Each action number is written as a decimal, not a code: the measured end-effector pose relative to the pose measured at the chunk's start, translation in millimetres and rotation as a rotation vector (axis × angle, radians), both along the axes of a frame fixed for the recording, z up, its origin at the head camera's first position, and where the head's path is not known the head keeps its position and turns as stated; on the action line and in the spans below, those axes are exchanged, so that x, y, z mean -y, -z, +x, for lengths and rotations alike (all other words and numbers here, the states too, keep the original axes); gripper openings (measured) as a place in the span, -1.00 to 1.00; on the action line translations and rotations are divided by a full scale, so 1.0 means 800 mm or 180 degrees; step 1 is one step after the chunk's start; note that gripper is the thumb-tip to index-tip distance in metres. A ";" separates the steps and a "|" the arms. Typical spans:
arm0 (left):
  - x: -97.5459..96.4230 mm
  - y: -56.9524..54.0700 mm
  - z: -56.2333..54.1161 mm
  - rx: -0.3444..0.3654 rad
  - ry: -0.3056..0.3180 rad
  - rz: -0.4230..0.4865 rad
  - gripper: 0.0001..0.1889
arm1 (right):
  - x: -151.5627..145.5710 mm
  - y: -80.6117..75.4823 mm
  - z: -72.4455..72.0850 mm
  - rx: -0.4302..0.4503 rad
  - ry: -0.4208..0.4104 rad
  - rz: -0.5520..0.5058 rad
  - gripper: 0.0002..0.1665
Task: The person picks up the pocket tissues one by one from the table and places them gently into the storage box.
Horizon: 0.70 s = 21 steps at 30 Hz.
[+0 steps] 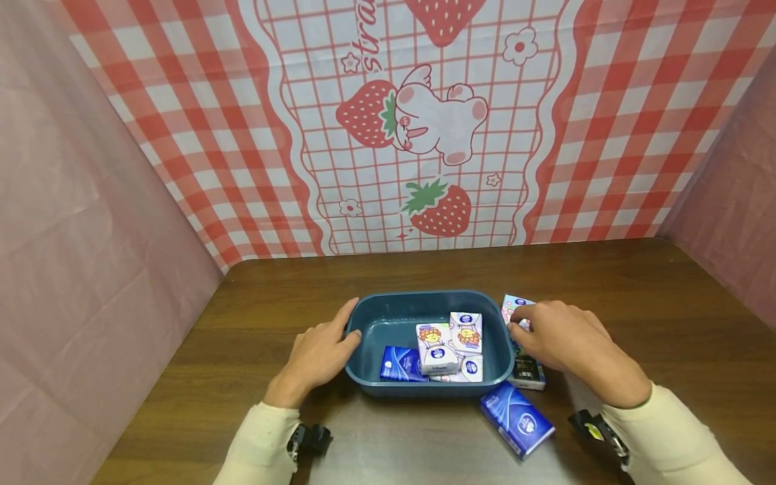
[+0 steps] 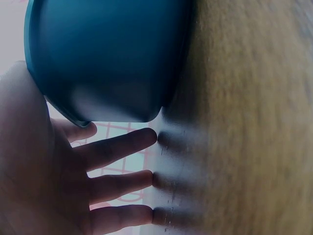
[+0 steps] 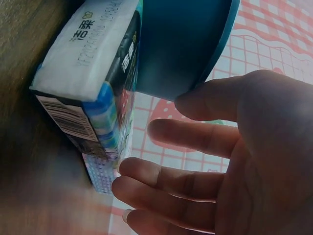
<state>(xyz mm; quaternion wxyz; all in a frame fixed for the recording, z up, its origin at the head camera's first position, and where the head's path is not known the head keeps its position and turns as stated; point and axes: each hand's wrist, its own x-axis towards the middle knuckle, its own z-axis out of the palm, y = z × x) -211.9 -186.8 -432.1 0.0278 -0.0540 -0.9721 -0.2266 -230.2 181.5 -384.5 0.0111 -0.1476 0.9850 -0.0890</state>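
Note:
A dark teal plastic basin (image 1: 429, 390) stands on the table. Inside it lie a blue tissue pack (image 1: 400, 364) and several white tissue packs (image 1: 438, 360) with cartoon prints, some overlapping. My left hand (image 1: 315, 357) is at the basin's left end, thumb at the rim, the other fingers straight and spread along the outside. On the other side, my right hand (image 1: 560, 333) hovers over two tissue packs beside the basin, its fingers loosely bent and apart. One is a black-and-white tissue pack (image 3: 88, 54); behind it lies a pale patterned tissue pack (image 1: 515, 304), partly hidden by the hand.
Another blue tissue pack (image 1: 518, 421) lies at an angle in front of the basin's right corner. A brown wooden table (image 1: 273, 289) carries everything. Behind it hangs a red-checked strawberry cloth (image 1: 436, 135), with pink cloth (image 1: 91, 236) on the sides.

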 end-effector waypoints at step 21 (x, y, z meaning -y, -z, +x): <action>0.000 0.000 0.000 0.0020 0.0002 0.0037 -0.34 | -0.002 -0.001 0.001 0.0180 -0.0047 0.0065 -0.55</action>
